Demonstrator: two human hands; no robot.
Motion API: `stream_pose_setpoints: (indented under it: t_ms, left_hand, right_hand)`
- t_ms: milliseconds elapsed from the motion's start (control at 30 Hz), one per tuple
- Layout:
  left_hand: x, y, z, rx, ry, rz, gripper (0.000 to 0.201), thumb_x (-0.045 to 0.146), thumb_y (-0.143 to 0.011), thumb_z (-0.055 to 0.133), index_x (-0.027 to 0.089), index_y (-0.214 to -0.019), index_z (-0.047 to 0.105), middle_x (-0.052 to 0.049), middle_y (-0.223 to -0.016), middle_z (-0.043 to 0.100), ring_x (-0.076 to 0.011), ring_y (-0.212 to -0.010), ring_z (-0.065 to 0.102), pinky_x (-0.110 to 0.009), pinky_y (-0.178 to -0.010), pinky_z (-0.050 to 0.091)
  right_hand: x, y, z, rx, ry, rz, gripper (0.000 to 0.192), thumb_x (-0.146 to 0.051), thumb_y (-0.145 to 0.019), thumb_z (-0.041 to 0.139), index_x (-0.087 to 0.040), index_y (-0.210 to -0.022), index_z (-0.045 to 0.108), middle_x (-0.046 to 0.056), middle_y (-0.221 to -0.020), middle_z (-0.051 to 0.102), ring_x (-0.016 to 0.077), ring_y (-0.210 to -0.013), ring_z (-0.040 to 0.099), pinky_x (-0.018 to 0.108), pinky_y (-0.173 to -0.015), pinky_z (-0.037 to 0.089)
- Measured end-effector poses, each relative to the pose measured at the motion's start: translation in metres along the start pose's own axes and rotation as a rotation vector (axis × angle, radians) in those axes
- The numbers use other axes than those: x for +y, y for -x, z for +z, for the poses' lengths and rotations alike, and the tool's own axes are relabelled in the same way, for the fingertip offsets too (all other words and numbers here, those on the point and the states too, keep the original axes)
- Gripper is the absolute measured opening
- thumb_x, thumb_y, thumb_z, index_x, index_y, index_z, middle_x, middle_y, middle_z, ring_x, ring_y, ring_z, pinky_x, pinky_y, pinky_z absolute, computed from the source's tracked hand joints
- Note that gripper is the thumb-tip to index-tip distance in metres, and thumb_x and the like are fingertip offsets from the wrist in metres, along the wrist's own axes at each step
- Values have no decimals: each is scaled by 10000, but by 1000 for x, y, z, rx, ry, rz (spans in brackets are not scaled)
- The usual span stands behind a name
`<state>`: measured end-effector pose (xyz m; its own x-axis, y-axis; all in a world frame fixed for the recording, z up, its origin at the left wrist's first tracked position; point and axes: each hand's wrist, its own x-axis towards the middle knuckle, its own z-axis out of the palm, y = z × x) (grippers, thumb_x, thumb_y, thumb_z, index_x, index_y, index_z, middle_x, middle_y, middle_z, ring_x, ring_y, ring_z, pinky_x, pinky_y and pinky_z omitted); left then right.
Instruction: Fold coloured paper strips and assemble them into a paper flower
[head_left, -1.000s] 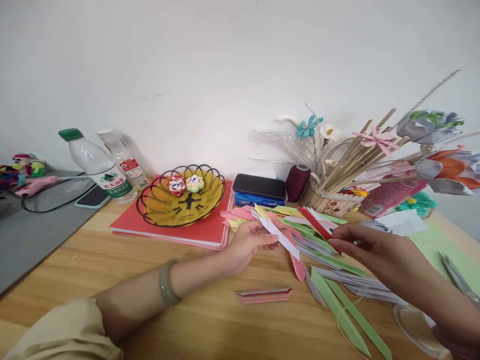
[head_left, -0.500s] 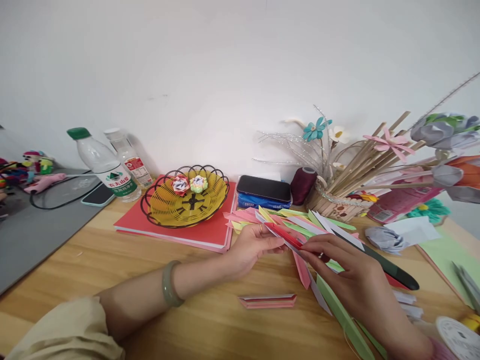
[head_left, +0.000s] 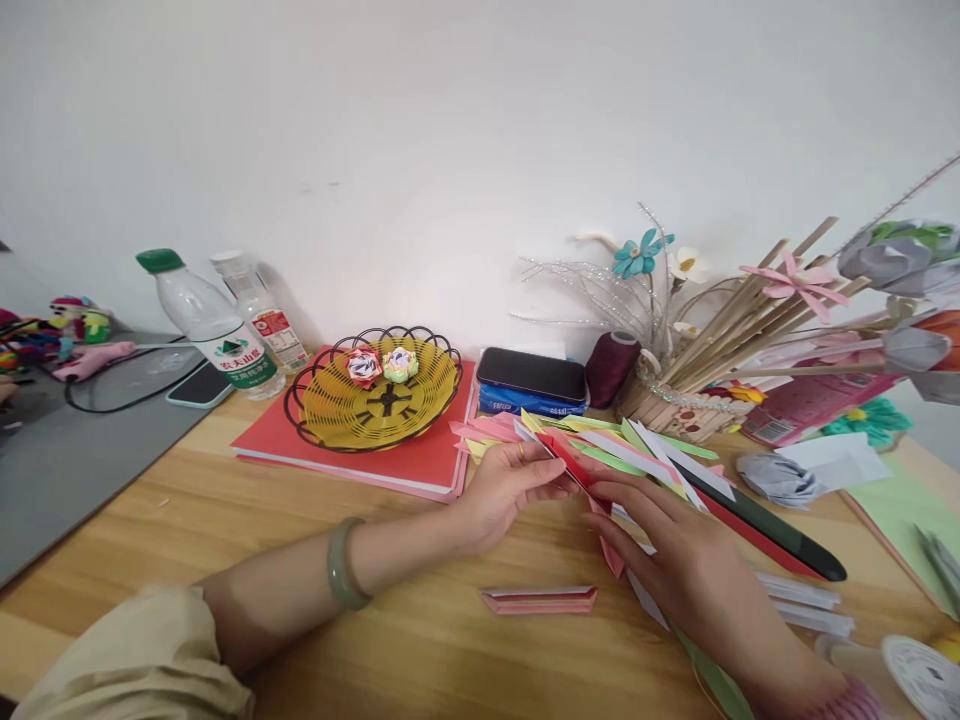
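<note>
Table [head_left: 225,560]: left forearm lies across it, left hand [head_left: 504,492] palm-up, pinching red strip [head_left: 568,462] just right of red book [head_left: 420,462]. Right hand [head_left: 679,560] palm-down, fingers closed on same strip; hands touching

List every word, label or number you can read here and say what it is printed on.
None reads clearly.
Green-capped bottle: green and white label with a logo and characters, too blurred to quote.
Second bottle: red and white label, print too small.
Blue pack: white marks, illegible.
Pink packet: barcode, unreadable.
</note>
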<state>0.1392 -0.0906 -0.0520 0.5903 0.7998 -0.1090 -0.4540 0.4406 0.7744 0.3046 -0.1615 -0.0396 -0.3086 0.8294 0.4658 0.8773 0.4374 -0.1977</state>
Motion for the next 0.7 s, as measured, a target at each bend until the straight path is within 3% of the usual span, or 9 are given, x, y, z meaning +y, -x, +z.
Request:
stream_pose_setpoints:
  t_ms: [167, 400, 567, 700]
  left_hand:
    - [0, 1, 1, -48, -24, -4, 248, 261, -642, 699, 104, -830, 662, -78, -851, 654, -147, -778, 579, -284, -776, 413]
    - [-3, 1, 1, -66, -179, 69, 217, 231, -648, 692, 133, -839, 659, -70, -875, 674, -165, -810, 585, -265, -718, 428]
    - [-2, 4, 3, -28, -150, 67, 201, 250, -661, 678, 123, -813, 646, -69, -830, 670, -159, -772, 585, -268, -708, 430]
    - [-1, 5, 5, -14, -93, 41, 221, 259, -642, 693, 115, -802, 641, -74, -825, 665, -152, -753, 581, -275, -711, 425]
  right_hand:
    - [-4, -2, 1, 11, -89, 31, 187, -200, -844, 438, -217, -1007, 528, 29, -873, 664, 137, -713, 632, 240, -613, 489]
    - [-13, -3, 3, -8, -181, 35, 162, -186, -849, 440, -217, -983, 527, 46, -907, 661, 153, -786, 636, 263, -672, 500]
    - [-13, -3, 6, -4, -183, 35, 179, -192, -842, 445, -233, -991, 536, 45, -945, 660, 164, -822, 632, 282, -689, 509]
    - [-11, -4, 6, 7, -261, 92, 173, -213, -845, 448, -234, -986, 546, 42, -938, 658, 124, -625, 628, 262, -604, 518]
